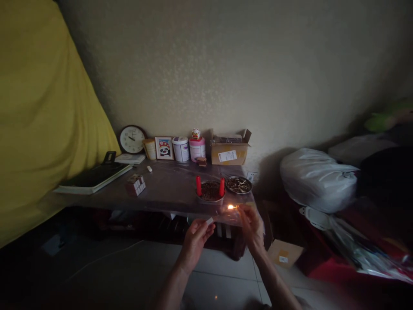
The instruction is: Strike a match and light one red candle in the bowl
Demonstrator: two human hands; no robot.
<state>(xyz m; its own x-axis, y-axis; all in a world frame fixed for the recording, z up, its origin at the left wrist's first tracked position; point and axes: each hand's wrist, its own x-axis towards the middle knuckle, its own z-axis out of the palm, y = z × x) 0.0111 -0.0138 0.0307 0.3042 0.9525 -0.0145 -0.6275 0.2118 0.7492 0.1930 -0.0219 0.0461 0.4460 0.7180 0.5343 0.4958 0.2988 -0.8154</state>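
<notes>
One round clock point(132, 139) stands at the back of the table point(171, 181), a blocky cube point(136, 185) nearer the front. Farther right, at the near edge, the left hand point(196, 234) grips a small pale box point(210, 221) between thumb and fingers. Beyond it, two red candles point(198, 186) stand upright at either side of a bowl point(211, 201) of dark grains point(208, 191). Next, near the bowl's right side, is a burning matchstick point(236, 206); a dish point(239, 192) of scattered sticks point(240, 185) lies behind it. The right hand point(253, 224), just beside the flame point(230, 207), pinches the matchstick narrowly.
</notes>
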